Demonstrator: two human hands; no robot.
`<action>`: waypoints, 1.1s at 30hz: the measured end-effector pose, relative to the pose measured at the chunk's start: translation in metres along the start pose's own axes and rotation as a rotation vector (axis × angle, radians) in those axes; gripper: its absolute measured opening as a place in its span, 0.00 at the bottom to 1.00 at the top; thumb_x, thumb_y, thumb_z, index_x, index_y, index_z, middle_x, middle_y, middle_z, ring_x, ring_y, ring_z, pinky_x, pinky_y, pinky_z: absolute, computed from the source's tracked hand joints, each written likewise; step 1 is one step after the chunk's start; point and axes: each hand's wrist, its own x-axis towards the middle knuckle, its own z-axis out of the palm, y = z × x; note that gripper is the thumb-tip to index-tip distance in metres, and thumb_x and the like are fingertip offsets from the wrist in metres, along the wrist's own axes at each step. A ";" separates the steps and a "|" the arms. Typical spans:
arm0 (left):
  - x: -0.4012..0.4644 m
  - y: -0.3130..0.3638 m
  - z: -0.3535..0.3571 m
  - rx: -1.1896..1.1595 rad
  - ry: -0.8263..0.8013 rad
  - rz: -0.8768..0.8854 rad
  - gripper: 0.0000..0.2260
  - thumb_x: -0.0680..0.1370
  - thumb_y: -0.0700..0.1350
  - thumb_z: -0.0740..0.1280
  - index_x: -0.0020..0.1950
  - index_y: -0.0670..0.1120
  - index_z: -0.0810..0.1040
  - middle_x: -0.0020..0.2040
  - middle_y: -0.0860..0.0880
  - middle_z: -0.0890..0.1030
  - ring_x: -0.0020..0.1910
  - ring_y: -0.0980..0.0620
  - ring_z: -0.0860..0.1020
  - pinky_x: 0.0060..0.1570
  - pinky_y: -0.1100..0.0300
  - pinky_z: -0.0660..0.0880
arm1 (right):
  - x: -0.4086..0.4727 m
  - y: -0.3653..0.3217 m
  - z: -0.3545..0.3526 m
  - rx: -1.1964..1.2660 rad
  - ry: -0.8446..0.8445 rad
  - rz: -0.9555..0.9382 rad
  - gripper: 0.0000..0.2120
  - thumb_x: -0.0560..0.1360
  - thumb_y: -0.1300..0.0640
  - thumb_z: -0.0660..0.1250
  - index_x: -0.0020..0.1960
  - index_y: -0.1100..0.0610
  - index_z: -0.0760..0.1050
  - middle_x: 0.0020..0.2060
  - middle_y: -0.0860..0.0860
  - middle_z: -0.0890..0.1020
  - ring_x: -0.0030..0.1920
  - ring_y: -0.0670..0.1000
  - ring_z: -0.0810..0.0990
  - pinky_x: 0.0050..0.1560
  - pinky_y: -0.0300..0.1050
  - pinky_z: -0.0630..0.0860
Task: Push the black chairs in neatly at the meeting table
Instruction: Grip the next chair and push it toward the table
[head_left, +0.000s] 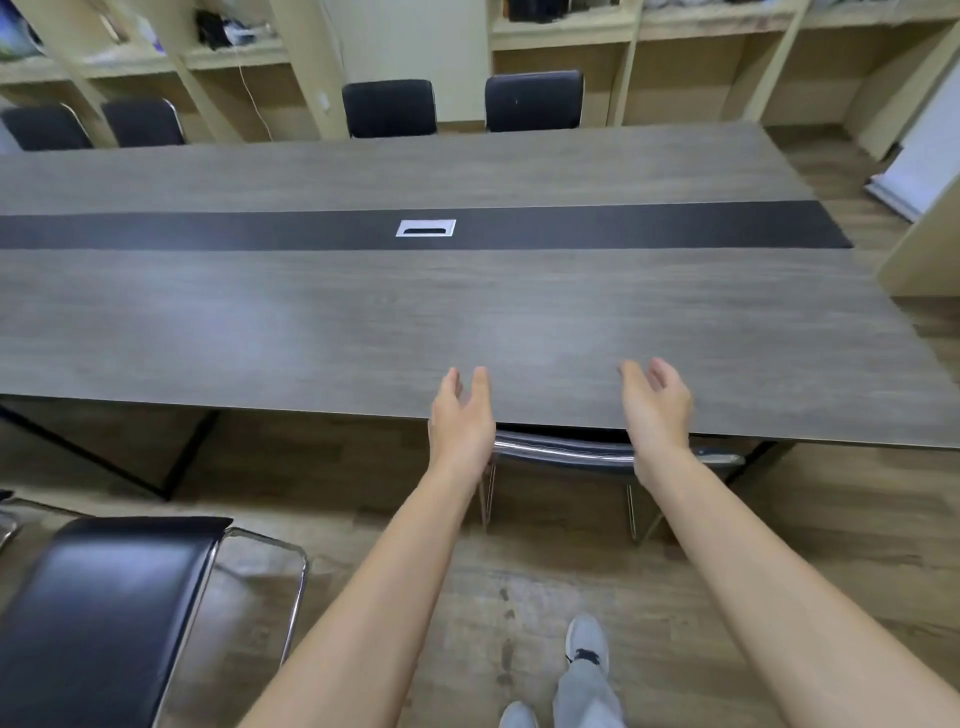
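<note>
A long grey wood-grain meeting table (311, 322) with a dark centre strip fills the view. One black chair with a chrome frame (563, 452) is tucked under the near edge, only its back top showing. My left hand (462, 415) and my right hand (655, 402) hover open above that chair's back, palms facing each other, holding nothing. Another black chair (104, 613) stands pulled out on the floor at the lower left. Several black chairs line the far side, among them one (389, 108) and another (534, 101).
A silver cable port (426, 228) sits in the table's centre strip. Beige shelving (701, 62) runs along the far wall. A black table leg (192, 452) slants under the near edge. My feet (587, 644) stand on the wooden floor.
</note>
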 end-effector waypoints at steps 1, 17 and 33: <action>-0.007 0.006 -0.008 0.017 -0.017 0.049 0.29 0.82 0.59 0.60 0.80 0.48 0.61 0.78 0.51 0.65 0.75 0.53 0.65 0.75 0.54 0.60 | -0.010 -0.006 -0.002 -0.016 -0.035 -0.060 0.29 0.79 0.50 0.65 0.78 0.55 0.63 0.76 0.51 0.66 0.74 0.50 0.67 0.69 0.42 0.63; -0.131 0.053 -0.085 0.191 0.039 0.497 0.26 0.83 0.61 0.57 0.80 0.58 0.60 0.80 0.55 0.60 0.78 0.56 0.58 0.74 0.56 0.58 | -0.144 -0.069 -0.056 -0.246 -0.293 -0.652 0.28 0.82 0.45 0.59 0.79 0.49 0.57 0.77 0.45 0.62 0.76 0.46 0.60 0.72 0.43 0.59; -0.242 0.034 -0.152 0.628 0.119 0.355 0.29 0.82 0.66 0.52 0.81 0.57 0.56 0.82 0.48 0.53 0.80 0.47 0.56 0.75 0.47 0.57 | -0.232 -0.043 -0.087 -0.563 -0.560 -0.652 0.32 0.82 0.36 0.51 0.81 0.51 0.54 0.80 0.48 0.56 0.80 0.50 0.51 0.78 0.53 0.51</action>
